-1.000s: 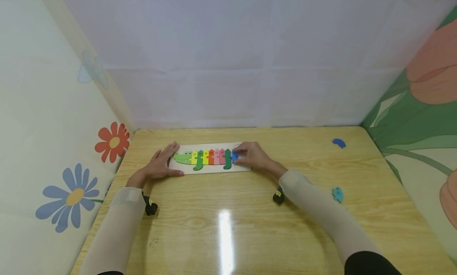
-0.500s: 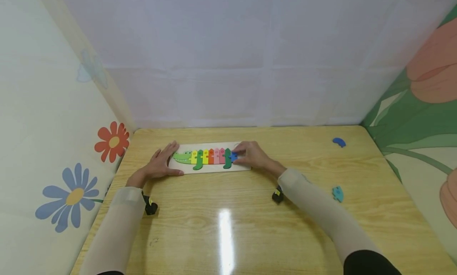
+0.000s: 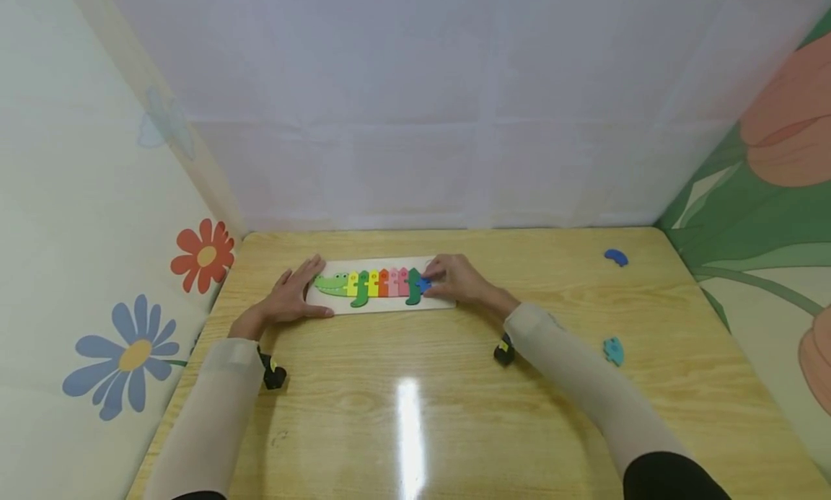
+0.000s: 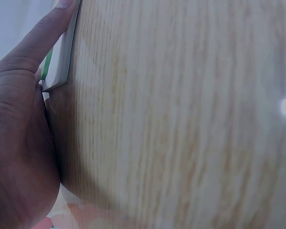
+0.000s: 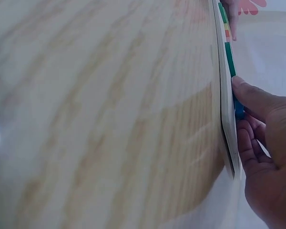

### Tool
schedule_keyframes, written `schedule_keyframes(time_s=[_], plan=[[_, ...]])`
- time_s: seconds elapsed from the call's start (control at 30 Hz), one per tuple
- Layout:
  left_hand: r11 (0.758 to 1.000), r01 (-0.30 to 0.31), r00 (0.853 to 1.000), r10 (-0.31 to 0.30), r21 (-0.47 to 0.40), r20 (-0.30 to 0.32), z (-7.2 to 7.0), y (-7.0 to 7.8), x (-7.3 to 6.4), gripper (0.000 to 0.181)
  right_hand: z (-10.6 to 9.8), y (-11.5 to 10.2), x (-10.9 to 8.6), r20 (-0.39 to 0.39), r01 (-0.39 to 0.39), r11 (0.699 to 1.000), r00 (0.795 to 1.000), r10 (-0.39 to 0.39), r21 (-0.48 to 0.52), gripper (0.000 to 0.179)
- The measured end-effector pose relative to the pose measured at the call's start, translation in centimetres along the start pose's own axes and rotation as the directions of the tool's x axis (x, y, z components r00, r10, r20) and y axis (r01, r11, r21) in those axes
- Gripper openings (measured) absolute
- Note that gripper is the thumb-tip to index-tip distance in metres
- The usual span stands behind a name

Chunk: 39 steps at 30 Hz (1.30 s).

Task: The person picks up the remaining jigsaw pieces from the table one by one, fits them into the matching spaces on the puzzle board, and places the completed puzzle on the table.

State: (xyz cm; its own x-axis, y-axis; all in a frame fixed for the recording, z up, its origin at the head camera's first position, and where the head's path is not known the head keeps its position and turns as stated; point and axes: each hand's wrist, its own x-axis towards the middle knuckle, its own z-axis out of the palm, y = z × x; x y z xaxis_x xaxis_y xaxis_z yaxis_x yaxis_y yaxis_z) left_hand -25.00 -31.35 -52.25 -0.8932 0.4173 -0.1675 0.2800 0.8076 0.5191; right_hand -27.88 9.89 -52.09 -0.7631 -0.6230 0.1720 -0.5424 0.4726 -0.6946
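A pale wooden puzzle board (image 3: 389,306) lies on the table, bearing a crocodile made of colored pieces. Its light green head (image 3: 332,286) is at the left, followed by yellow, green, orange, pink and dark green body pieces (image 3: 413,287). My left hand (image 3: 286,298) rests at the board's left end, fingers straight and spread, with the thumb (image 4: 45,36) along the near edge. At the crocodile's right end, my right hand (image 3: 462,280) pinches a blue puzzle piece (image 3: 424,286) between thumb and fingers, right beside the dark green leg piece. The fingers partly hide the blue piece.
A dark blue curved piece (image 3: 616,257) lies at the table's back right. Nearer, by the right forearm, is a teal piece (image 3: 613,351). A white cloth wall (image 3: 441,125) rises behind the wooden table (image 3: 350,413), and flower-printed panels flank it.
The blue puzzle piece has shifted slightly left, close against the dark green piece, with my right hand still pinching it. My left hand stays in place on the board.
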Motion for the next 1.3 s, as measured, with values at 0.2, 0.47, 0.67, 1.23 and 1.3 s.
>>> schedule_keyframes(time_s=[0.2,0.47,0.67,1.23,1.3], plan=[[1.000,-0.005,1.000,0.005,-0.006,-0.002,0.05,-0.02,0.05,0.120,-0.20,-0.14,-0.11,0.020,-0.004,1.000,1.000,0.004,0.005,0.037],[1.000,-0.004,1.000,0.004,-0.002,-0.001,-0.02,0.18,0.06,0.120,-0.36,-0.14,-0.24,0.039,-0.012,1.000,0.999,0.011,0.012,0.036],[1.000,0.001,1.000,-0.001,-0.011,0.000,-0.09,0.36,0.07,0.120,-0.23,-0.01,-0.19,0.036,0.002,1.000,0.999,-0.002,0.000,0.035],[1.000,0.004,1.000,-0.004,-0.011,0.009,-0.26,0.38,-0.14,0.121,0.04,-0.52,-0.39,0.041,-0.013,0.998,0.999,0.016,-0.061,0.045],[1.000,0.003,1.000,-0.002,-0.015,0.008,-0.24,0.32,-0.13,0.121,0.02,-0.48,-0.42,0.037,-0.006,0.997,0.999,0.008,-0.073,0.046]])
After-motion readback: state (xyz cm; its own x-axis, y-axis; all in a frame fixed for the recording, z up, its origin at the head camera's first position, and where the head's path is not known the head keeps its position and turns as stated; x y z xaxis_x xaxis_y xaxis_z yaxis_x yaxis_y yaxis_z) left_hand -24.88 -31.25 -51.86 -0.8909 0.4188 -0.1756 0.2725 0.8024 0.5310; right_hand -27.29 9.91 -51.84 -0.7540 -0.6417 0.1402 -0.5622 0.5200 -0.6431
